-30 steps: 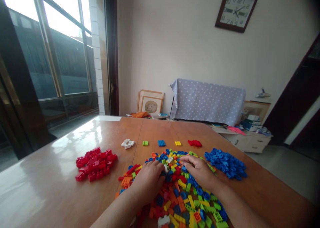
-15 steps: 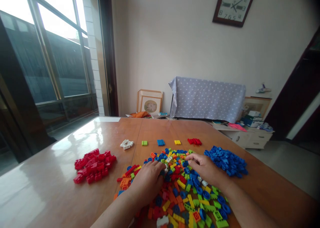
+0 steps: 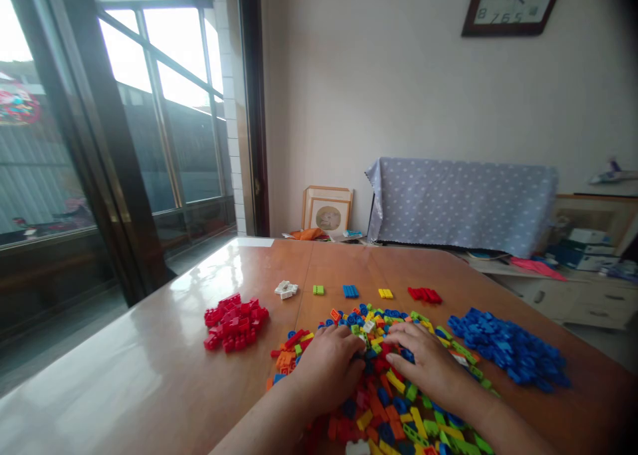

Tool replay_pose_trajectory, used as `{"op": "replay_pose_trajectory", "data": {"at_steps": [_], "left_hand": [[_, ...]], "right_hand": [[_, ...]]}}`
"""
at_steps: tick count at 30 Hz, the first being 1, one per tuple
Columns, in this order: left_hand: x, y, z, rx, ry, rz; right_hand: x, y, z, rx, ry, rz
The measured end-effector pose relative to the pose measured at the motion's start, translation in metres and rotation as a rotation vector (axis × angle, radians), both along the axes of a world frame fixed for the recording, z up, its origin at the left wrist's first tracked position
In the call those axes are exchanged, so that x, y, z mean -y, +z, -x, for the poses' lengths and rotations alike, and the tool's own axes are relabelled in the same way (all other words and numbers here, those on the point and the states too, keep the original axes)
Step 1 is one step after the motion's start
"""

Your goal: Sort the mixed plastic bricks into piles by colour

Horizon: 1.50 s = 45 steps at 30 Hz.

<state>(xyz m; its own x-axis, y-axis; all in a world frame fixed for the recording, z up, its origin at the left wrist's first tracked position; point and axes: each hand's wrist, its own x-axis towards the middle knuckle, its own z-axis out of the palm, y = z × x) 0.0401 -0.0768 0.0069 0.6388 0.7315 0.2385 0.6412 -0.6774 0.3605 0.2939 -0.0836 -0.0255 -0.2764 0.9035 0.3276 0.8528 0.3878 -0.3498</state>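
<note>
A mixed pile of toy building bricks [image 3: 399, 415] in several colours lies spread in front of me on the table. Over its left part my left hand [image 3: 331, 365] is closed, fingers curled down among the bricks. A bit of white shows at its fingertips, but what it grips is hidden. My right hand [image 3: 426, 359] rests above the right part of the pile, open, with thumb and fingers apart and pointing left. Just beyond the two hands, a white brick [image 3: 369, 326] lies on the pile.
A heap of red bricks [image 3: 235, 322] sits at the left and a heap of blue bricks [image 3: 508, 349] at the right. Behind the pile, small groups stand in a row: white [image 3: 286, 289], green [image 3: 318, 289], blue [image 3: 350, 291], yellow [image 3: 385, 293] and red [image 3: 425, 295]. All are on the wooden table [image 3: 174, 375].
The view has swung left, so everything sits further right. My right hand has moved closer to my left hand, its fingers now more spread. My left hand stays over the pile.
</note>
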Motion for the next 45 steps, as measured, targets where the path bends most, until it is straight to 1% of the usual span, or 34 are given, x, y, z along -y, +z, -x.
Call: {"op": "replay_pose_trajectory", "data": {"at_steps": [2,4,7,9,11,14,16,18,20,22,26,28,30,33,35,37,38,40,45], "left_hand": [[0.003,0.004,0.000,0.004,0.005,-0.005],[0.006,0.007,0.000,0.043,0.016,-0.004],[0.011,0.009,-0.001,0.165,0.025,0.031],[0.013,0.008,-0.002,0.249,0.024,0.090],[0.014,0.006,-0.004,0.307,0.025,0.175],[0.013,-0.002,-0.008,0.365,0.040,0.292],[0.009,-0.008,-0.010,0.394,0.062,0.338],[0.004,-0.014,-0.010,0.409,0.101,0.346],[-0.002,-0.015,-0.005,0.410,0.160,0.291],[-0.009,-0.011,0.004,0.392,0.232,0.182],[-0.021,0.006,0.035,0.333,0.396,-0.010],[-0.026,0.014,0.054,0.310,0.516,-0.080],[-0.031,0.019,0.073,0.271,0.649,-0.137],[-0.040,0.019,0.101,0.209,0.881,-0.183],[-0.046,0.016,0.119,0.183,1.025,-0.161],[-0.051,0.012,0.133,0.186,1.131,-0.123],[-0.053,0.009,0.138,0.191,1.169,-0.116],[-0.056,0.006,0.144,0.184,1.206,-0.111],[-0.057,0.001,0.144,0.089,1.217,-0.097]], "right_hand": [[-0.002,-0.001,0.000,0.006,0.011,-0.012],[-0.001,0.002,0.002,-0.003,0.023,-0.059],[0.005,0.007,0.008,-0.049,0.061,-0.128],[0.010,0.008,0.013,-0.080,0.096,-0.129],[0.013,0.006,0.018,-0.105,0.119,-0.110],[0.016,0.001,0.024,-0.127,0.143,-0.103],[0.016,-0.002,0.026,-0.127,0.154,-0.111],[0.015,-0.004,0.026,-0.125,0.143,-0.123],[0.014,-0.006,0.022,-0.128,0.116,-0.145],[0.013,-0.008,0.015,-0.109,0.090,-0.162],[0.008,-0.013,-0.003,-0.037,0.041,-0.187],[0.005,-0.016,-0.010,-0.020,0.026,-0.200],[0.002,-0.020,-0.015,-0.012,0.021,-0.213],[-0.001,-0.024,-0.019,-0.014,0.024,-0.219],[-0.002,-0.025,-0.020,-0.015,0.028,-0.207],[-0.002,-0.025,-0.020,-0.019,0.027,-0.198],[-0.002,-0.025,-0.019,-0.022,0.027,-0.195],[-0.001,-0.024,-0.019,-0.031,0.021,-0.187],[0.000,-0.022,-0.023,-0.074,-0.004,-0.194]]}}
